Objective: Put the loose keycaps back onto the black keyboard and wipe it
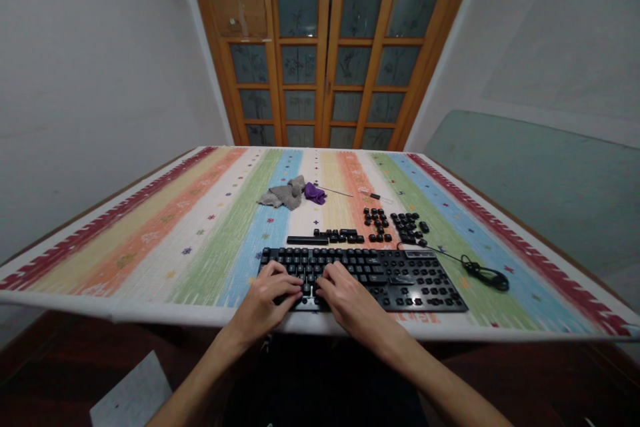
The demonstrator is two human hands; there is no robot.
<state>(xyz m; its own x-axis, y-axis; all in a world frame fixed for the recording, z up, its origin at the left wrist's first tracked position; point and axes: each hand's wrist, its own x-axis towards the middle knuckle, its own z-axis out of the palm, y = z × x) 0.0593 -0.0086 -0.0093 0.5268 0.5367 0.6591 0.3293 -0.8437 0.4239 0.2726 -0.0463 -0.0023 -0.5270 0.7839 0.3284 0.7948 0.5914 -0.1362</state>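
A black keyboard (380, 273) lies near the table's front edge, its right part and bottom row showing bare switch sockets where keycaps are off. My left hand (267, 290) rests over its left half, fingers bent and fingertips pinched at a small black keycap (306, 289) in the lower rows. On the other side of that keycap, my right hand (345, 290) has its fingers curled down onto the keyboard. Whatever sits under the right fingertips is hidden. Loose black keycaps (377, 219) lie in groups behind the keyboard, with a long space bar (307, 240) beside them.
A grey cloth (285, 193) and a purple cloth (315, 193) lie farther back. Near them are a thin rod (335, 191) and a small black-and-clear tool (375, 196). The coiled cable (485, 273) sits right of the keyboard on a striped tablecloth (200, 233).
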